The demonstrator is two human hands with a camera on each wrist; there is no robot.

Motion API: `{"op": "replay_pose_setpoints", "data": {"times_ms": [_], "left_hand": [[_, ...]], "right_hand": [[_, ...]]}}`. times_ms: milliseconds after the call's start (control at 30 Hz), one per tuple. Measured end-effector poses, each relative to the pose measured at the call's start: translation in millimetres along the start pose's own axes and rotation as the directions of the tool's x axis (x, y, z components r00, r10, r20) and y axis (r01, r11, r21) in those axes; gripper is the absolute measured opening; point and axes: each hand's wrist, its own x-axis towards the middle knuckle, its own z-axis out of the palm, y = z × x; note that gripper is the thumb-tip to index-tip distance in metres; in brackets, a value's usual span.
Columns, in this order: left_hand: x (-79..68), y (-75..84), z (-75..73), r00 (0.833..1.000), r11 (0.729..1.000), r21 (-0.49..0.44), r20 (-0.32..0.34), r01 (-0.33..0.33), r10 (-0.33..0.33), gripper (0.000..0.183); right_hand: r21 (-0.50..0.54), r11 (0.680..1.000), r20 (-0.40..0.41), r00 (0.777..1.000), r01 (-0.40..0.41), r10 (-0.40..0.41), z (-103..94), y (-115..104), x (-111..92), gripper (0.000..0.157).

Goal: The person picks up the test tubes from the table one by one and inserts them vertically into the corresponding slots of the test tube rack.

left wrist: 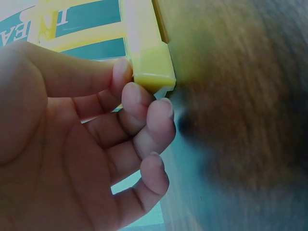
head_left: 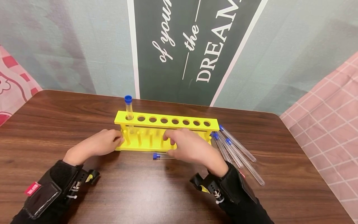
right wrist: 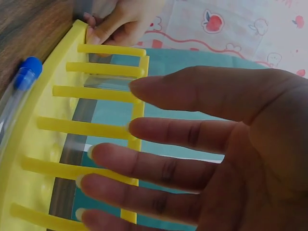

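A yellow test tube rack (head_left: 169, 125) stands on the table, its row of holes along the top bar. In the leftmost hole a clear test tube (head_left: 129, 108) with a blue cap is upright. My left hand (head_left: 103, 142) grips the left end of the rack's base; the left wrist view has thumb and fingertips at that yellow corner (left wrist: 154, 72). In front of the rack's pegs is my right hand (head_left: 190, 146), fingers extended and holding nothing in the right wrist view. Below it another blue-capped test tube (head_left: 157, 156) lies along the rack's front edge, partly hidden by the hand.
Several blue-capped test tubes (head_left: 237, 143) lie fanned out on the brown table (head_left: 134, 193), right of the rack. Behind the table hangs a cloth backdrop (head_left: 106, 46) with white lettering on a dark panel. Pink patterned cloth (head_left: 332, 124) borders the right side.
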Motion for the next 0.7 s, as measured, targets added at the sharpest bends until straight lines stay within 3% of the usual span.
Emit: {"op": "replay_pose_setpoints", "data": {"times_ms": [700], "left_hand": [[1.1, -1.6, 0.8, 1.000, 1.000, 0.015, -0.013, -0.006, 0.007, 0.023]], "right_hand": [[-0.044, 0.999, 0.083, 0.997, -0.001, 0.005, 24.4, 7, 4, 0.032]]}}
